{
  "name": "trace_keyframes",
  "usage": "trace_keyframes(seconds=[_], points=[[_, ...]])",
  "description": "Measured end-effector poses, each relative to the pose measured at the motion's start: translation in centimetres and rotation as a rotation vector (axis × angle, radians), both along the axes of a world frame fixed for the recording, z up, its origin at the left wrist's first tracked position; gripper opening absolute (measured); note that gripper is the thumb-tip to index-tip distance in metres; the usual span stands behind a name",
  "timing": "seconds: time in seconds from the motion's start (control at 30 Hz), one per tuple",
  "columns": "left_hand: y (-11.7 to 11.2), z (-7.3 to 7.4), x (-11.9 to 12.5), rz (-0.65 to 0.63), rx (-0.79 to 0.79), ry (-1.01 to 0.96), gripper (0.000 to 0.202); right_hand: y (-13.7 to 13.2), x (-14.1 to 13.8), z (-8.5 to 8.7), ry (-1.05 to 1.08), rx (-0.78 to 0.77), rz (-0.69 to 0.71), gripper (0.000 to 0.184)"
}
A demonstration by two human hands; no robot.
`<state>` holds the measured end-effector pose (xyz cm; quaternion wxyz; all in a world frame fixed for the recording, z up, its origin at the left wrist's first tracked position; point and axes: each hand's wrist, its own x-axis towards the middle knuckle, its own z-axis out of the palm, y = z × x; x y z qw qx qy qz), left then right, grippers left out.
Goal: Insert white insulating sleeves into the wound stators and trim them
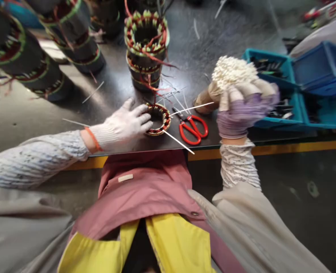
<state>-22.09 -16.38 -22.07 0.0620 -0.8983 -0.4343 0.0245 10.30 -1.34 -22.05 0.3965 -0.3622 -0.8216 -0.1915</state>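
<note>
My left hand [128, 123], in a white knit glove, lies with its fingers spread against the left side of a wound stator ring [167, 123]. The ring lies on the table, its coils reddish-brown and white. Two white cords [179, 141] stick out from its right side. My right hand [246, 106], in a white and purple glove, is at the front of a thick bundle of white cords [233, 72], which stands in a brown tube [206, 100]. Motion blurs its bent fingers, and their grip is unclear. Red-handled scissors [193, 129] lie between the ring and the tube.
Stacked stators [146, 49] with red leads stand behind the ring, and taller stacks [71, 38] rise at the left. Blue bins [287, 102] with dark parts line the right. Loose cord pieces [93, 92] lie about the dark tabletop [190, 60].
</note>
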Motion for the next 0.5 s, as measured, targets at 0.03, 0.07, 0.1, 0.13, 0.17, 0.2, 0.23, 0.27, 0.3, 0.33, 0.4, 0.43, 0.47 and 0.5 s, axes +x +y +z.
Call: trace_keyframes(seconds=[0.03, 0.07, 0.1, 0.13, 0.17, 0.2, 0.23, 0.27, 0.3, 0.33, 0.4, 0.43, 0.47, 0.5], points=[[0.1, -0.2, -0.4, 0.012, -0.030, 0.002, 0.030, 0.0, 0.1, 0.0, -0.013, 0.124, 0.014, 0.016], [0.2, -0.4, -0.9, 0.018, -0.071, -0.018, 0.028, -0.1, 0.1, 0.0, -0.010, 0.219, 0.045, 0.015], [0.3, -0.7, -1.3, 0.019, -0.109, -0.061, 0.028, -0.1, 0.0, 0.2, 0.022, 0.272, 0.094, 0.015], [0.4, -1.0, -1.6, 0.020, -0.131, -0.117, 0.028, -0.2, -0.3, 0.6, 0.093, 0.292, 0.149, 0.015], [0.3, -1.4, -1.8, 0.027, -0.134, -0.179, 0.030, -0.3, -0.7, 1.1, 0.215, 0.283, 0.197, 0.014], [0.1, -1.6, -1.8, 0.041, -0.129, -0.237, 0.031, -0.5, -1.2, 1.6, 0.373, 0.243, 0.234, 0.013], [-0.1, -1.8, -1.7, 0.056, -0.125, -0.285, 0.034, -0.7, -1.8, 2.3, 0.544, 0.177, 0.257, 0.011], [-0.4, -1.9, -1.6, 0.070, -0.129, -0.318, 0.036, -0.8, -2.4, 3.0, 0.702, 0.086, 0.261, 0.011], [-0.7, -1.8, -1.4, 0.088, -0.131, -0.335, 0.037, -0.9, -2.9, 3.6, 0.825, -0.019, 0.251, 0.018], [-1.0, -1.7, -1.1, 0.103, -0.130, -0.333, 0.037, -1.0, -3.4, 4.1, 0.911, -0.114, 0.234, 0.028], [-1.4, -1.0, -0.7, 0.105, -0.129, -0.286, 0.032, -1.0, -4.0, 4.9, 0.978, -0.215, 0.220, 0.047], [-1.5, -0.6, -0.4, 0.096, -0.131, -0.256, 0.031, -1.1, -4.1, 5.1, 0.993, -0.217, 0.225, 0.053], [-1.7, -0.1, 0.1, 0.092, -0.134, -0.233, 0.033, -1.1, -4.1, 5.1, 0.999, -0.201, 0.241, 0.057], [-1.9, 0.3, 0.7, 0.101, -0.139, -0.213, 0.037, -1.2, -4.1, 5.1, 0.998, -0.177, 0.264, 0.058]])
